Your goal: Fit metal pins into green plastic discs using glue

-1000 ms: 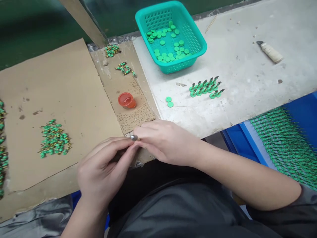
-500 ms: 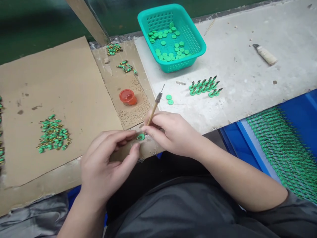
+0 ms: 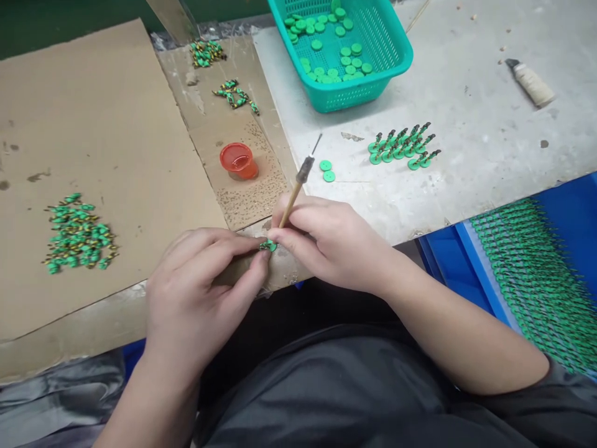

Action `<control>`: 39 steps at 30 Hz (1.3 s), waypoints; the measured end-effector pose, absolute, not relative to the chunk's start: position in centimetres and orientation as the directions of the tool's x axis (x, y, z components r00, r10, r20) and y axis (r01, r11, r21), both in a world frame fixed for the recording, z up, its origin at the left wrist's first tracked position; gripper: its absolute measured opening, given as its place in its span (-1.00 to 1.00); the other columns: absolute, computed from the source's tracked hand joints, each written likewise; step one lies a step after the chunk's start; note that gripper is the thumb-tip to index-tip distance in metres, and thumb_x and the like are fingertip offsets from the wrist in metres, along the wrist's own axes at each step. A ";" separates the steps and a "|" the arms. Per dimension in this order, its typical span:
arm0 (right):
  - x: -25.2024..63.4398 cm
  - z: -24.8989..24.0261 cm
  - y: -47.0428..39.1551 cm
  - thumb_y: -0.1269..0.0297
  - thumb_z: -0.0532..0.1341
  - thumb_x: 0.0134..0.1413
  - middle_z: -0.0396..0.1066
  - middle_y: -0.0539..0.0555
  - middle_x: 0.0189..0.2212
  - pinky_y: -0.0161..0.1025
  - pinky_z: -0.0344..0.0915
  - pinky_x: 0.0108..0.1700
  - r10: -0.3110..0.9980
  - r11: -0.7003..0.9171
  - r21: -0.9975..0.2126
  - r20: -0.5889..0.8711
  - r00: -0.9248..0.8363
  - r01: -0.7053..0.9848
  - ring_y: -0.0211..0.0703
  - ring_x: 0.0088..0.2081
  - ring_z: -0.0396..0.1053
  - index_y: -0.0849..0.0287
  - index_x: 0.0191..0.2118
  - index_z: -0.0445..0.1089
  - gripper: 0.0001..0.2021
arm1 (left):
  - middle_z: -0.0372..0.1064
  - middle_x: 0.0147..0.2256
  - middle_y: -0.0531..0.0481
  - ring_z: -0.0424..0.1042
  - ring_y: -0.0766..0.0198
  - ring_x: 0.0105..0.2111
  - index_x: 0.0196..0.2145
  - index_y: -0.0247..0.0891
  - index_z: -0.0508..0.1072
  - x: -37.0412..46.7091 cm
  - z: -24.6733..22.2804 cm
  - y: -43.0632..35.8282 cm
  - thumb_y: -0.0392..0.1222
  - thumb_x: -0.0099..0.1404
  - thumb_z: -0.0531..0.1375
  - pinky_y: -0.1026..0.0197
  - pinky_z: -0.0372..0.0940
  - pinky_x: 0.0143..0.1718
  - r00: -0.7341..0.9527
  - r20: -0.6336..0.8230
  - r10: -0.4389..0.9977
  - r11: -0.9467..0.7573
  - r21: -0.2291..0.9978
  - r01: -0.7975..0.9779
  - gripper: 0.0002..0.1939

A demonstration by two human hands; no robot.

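one small green piece (image 3: 272, 246) is sitting over the near edge of the desk (image 3: 480, 165), where the left hand (image 3: 191, 286) is pinching it between nearly closed thumb and forefinger. the right hand (image 3: 336, 242) is gripping a wooden-handled tool (image 3: 291, 202) in curled fingers, its fingertips meeting the piece's right side. beyond them a red cup (image 3: 236, 159) is standing, and farther right a green basket (image 3: 347, 96) is holding green discs (image 3: 316, 45).
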State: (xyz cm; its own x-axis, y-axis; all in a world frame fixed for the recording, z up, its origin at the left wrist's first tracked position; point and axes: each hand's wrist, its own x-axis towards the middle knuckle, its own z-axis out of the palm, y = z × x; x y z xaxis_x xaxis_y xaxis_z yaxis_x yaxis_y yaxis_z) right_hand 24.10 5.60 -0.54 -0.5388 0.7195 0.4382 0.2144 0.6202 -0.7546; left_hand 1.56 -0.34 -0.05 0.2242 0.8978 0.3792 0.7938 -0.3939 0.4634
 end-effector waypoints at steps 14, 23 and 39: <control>23.8 -0.5 5.8 0.35 0.16 0.66 0.63 0.10 -0.03 -0.13 0.55 0.14 0.686 0.621 -0.760 0.407 -0.603 0.193 -0.12 -0.02 0.59 0.16 -0.14 0.48 -0.77 | 0.58 -0.20 0.07 0.58 0.20 -0.17 -0.15 -0.08 0.55 1.5 0.2 -0.2 -0.22 0.50 0.37 0.09 0.39 -0.06 0.246 0.349 0.904 -0.398 0.482 0.780 -0.93; 23.7 -0.2 5.8 0.34 0.15 0.65 0.61 0.08 -0.10 -0.12 0.53 0.12 0.655 0.660 -0.714 0.394 -0.645 0.233 -0.07 -0.02 0.58 0.11 -0.03 0.48 -0.85 | 0.59 -0.19 0.05 0.58 0.19 -0.14 -0.14 -0.09 0.53 1.6 0.3 -0.1 -0.23 0.51 0.35 0.10 0.40 -0.01 0.273 0.378 0.884 -0.436 0.462 0.772 -0.93; 24.0 -0.4 4.7 0.26 0.17 0.64 0.59 0.08 -0.17 -0.17 0.47 0.00 0.787 0.562 -0.767 0.380 -0.485 0.310 -0.11 -0.11 0.56 0.10 -0.22 0.40 -0.74 | 0.58 -0.22 0.07 0.57 0.18 -0.17 -0.15 -0.09 0.54 1.3 0.1 -0.1 -0.19 0.52 0.34 0.10 0.40 -0.05 0.262 0.350 0.900 -0.418 0.514 0.749 -0.96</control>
State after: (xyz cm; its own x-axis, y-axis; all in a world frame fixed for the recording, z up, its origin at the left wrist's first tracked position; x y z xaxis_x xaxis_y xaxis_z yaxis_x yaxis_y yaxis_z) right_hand 23.97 4.72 -0.43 -0.4851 0.7874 0.3804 0.3100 0.5616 -0.7671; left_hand 1.31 -0.08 0.11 0.2619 0.8995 0.3496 0.7493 -0.4178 0.5137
